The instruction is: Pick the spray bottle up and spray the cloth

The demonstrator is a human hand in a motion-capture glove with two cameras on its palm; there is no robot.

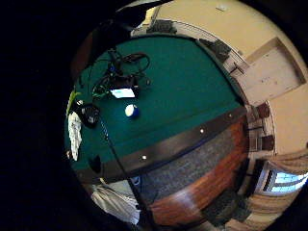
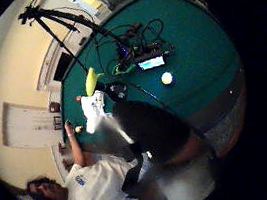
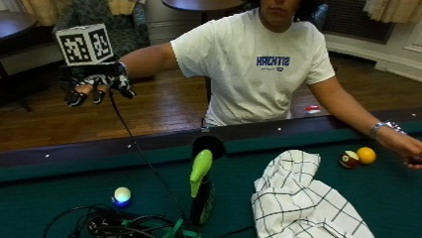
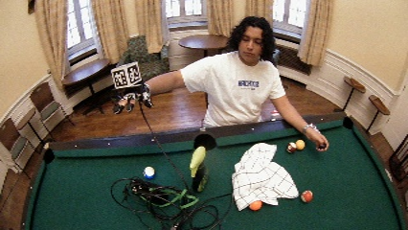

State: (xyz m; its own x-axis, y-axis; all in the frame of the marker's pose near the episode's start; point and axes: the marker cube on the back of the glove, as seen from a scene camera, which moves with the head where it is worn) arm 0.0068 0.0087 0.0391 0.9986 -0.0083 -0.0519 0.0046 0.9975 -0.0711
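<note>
While our gloved right hand (image 3: 95, 82) hung out past the rail, fingers relaxed and holding nothing, the spray bottle (image 3: 200, 191) stood upright beside the cloth (image 3: 303, 198); likely light, rigid, best gripped at its dark body.

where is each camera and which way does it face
Little finger palm view: looks down on table and cloth; no hand shows.
Thumb palm view: looks at bottle and the person's shirt.
Outside view: across the table, facing the raised right hand.
Wide outside view: higher, whole table.
All four share bottle and cloth.
</note>
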